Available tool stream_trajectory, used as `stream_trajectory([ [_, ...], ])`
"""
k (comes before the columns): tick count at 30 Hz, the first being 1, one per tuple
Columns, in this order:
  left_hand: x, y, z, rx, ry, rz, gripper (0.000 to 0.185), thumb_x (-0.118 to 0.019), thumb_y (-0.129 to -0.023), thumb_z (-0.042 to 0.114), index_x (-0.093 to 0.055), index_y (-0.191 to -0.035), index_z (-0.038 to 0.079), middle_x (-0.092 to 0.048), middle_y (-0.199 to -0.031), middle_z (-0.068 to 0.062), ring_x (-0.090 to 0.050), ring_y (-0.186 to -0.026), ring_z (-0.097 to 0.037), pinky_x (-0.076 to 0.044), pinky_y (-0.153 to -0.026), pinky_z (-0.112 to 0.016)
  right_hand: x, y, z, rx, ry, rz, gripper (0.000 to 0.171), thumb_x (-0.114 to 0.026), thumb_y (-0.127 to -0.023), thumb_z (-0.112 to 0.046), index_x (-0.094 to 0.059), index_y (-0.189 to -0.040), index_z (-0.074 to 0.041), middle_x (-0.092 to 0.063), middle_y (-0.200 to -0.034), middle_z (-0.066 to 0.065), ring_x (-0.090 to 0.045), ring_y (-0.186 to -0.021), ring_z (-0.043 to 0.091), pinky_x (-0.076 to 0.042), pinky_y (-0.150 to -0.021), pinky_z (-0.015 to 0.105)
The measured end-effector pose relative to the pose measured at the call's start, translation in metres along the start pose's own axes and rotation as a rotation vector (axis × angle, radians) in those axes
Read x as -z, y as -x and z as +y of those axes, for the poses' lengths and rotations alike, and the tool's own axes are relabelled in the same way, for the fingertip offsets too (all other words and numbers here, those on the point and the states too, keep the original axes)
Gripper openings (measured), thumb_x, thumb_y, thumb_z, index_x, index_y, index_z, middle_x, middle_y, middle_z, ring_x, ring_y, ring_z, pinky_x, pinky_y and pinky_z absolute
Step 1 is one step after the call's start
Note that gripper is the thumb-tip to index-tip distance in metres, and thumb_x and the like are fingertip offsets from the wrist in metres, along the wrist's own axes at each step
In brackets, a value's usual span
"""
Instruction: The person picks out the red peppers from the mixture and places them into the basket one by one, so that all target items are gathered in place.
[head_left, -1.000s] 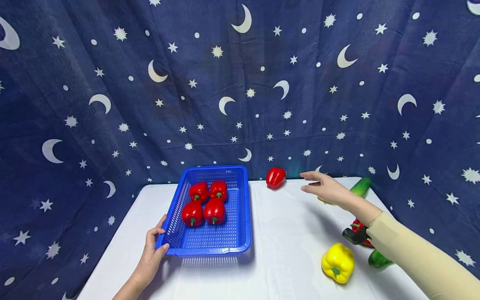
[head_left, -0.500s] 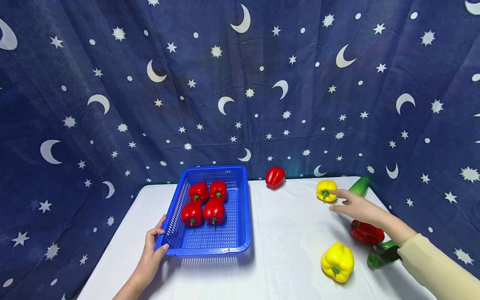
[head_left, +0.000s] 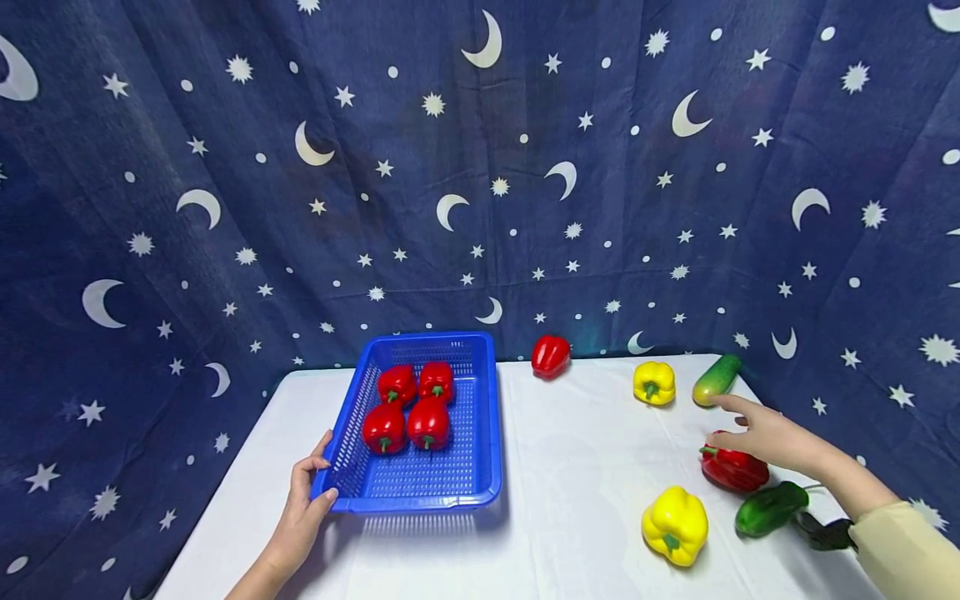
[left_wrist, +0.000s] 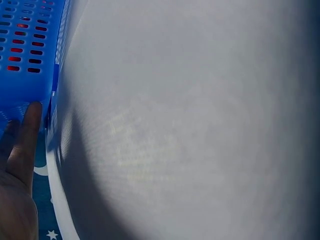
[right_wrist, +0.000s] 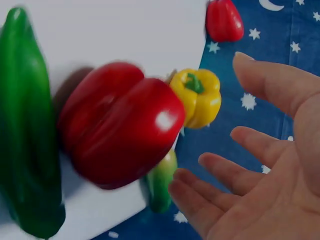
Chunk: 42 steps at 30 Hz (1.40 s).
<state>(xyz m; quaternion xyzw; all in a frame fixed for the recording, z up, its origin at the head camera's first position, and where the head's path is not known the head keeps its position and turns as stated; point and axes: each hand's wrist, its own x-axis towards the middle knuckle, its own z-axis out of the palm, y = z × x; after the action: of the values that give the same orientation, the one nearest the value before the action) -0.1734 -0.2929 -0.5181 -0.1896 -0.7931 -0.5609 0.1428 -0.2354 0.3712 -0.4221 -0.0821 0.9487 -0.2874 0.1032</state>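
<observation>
The right hand [head_left: 772,433] hovers with fingers spread and loosely bent, holding nothing, directly above a red pepper [head_left: 733,468] that lies on its side near the right edge of the tabletop [head_left: 570,467]. In the right wrist view the palm [right_wrist: 270,170] faces this pepper [right_wrist: 122,130] with a clear gap between them, a posture suited to closing over the fruit from above. The left hand [head_left: 303,508] grips the near left corner of a blue basket [head_left: 480,492], thumb on the rim and fingers against the outer wall, which would keep the basket from sliding; the left wrist view shows a fingertip [left_wrist: 34,107] pressed to the perforated wall [left_wrist: 30,50].

Four red peppers [head_left: 408,404] stand in two pairs in the far half of the basket, leaving its near half free. Another red pepper [head_left: 551,356] lies at the far edge of the tabletop. Beside the right hand lie a dark cucumber [head_left: 771,508] and a near yellow pepper [head_left: 674,525]; toward the far right corner sit a second yellow pepper [head_left: 654,382] and a paler cucumber [head_left: 716,379]. A starred blue curtain [head_left: 450,167] backs the scene.
</observation>
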Motion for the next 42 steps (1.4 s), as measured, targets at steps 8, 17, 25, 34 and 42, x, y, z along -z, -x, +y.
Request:
stream_trajectory([
  [8, -0.001, 0.000, 0.000, 0.020, -0.003, 0.004, 0.035, -0.044, -0.090, 0.000, -0.023, -0.118, -0.001, -0.010, -0.155, -0.005, -0.010, -0.139, -0.008, -0.021, -0.099, -0.009, 0.004, 0.006, 0.013, -0.092, 0.062, -0.048, 0.088, -0.068, -0.078, -0.048, -0.032, -0.135, 0.008, -0.037, -0.126, 0.041, -0.046, -0.106, 0.052, -0.047, -0.074, 0.054],
  [17, -0.001, 0.000, 0.000, 0.012, 0.007, 0.003, 0.035, -0.044, -0.090, -0.001, -0.024, -0.119, -0.002, -0.010, -0.154, -0.008, -0.013, -0.138, -0.009, -0.023, -0.098, -0.010, -0.003, 0.004, 0.019, -0.129, 0.074, -0.072, 0.081, -0.073, -0.074, -0.044, -0.043, -0.128, 0.009, -0.052, -0.115, 0.030, -0.053, -0.094, 0.033, -0.050, -0.073, 0.046],
  [25, -0.001, -0.001, 0.007, 0.025, -0.016, 0.000, 0.035, -0.042, -0.089, -0.007, -0.023, -0.118, -0.005, -0.009, -0.153, -0.016, -0.013, -0.139, -0.012, -0.023, -0.097, -0.008, -0.008, -0.007, 0.016, -0.097, 0.019, -0.109, 0.068, -0.073, -0.077, -0.032, -0.046, -0.128, 0.004, -0.056, -0.114, 0.020, -0.053, -0.093, 0.026, -0.051, -0.073, 0.041],
  [34, -0.001, 0.000, 0.005, 0.051, -0.018, 0.004, 0.035, -0.044, -0.091, 0.001, -0.023, -0.120, -0.001, -0.009, -0.155, -0.005, -0.012, -0.138, -0.010, -0.022, -0.098, -0.009, -0.023, -0.024, -0.005, 0.003, 0.005, -0.132, 0.062, -0.070, -0.079, -0.020, -0.044, -0.132, -0.001, -0.055, -0.115, 0.016, -0.052, -0.094, 0.027, -0.050, -0.074, 0.042],
  [42, 0.000, 0.001, 0.001, 0.060, -0.014, 0.002, 0.035, -0.044, -0.092, 0.003, -0.023, -0.120, 0.000, -0.008, -0.155, -0.003, -0.012, -0.138, -0.007, -0.022, -0.098, -0.009, -0.031, -0.030, -0.016, 0.011, 0.008, -0.098, 0.073, -0.072, -0.078, -0.033, -0.040, -0.137, -0.004, -0.045, -0.128, 0.026, -0.048, -0.105, 0.037, -0.045, -0.083, 0.053],
])
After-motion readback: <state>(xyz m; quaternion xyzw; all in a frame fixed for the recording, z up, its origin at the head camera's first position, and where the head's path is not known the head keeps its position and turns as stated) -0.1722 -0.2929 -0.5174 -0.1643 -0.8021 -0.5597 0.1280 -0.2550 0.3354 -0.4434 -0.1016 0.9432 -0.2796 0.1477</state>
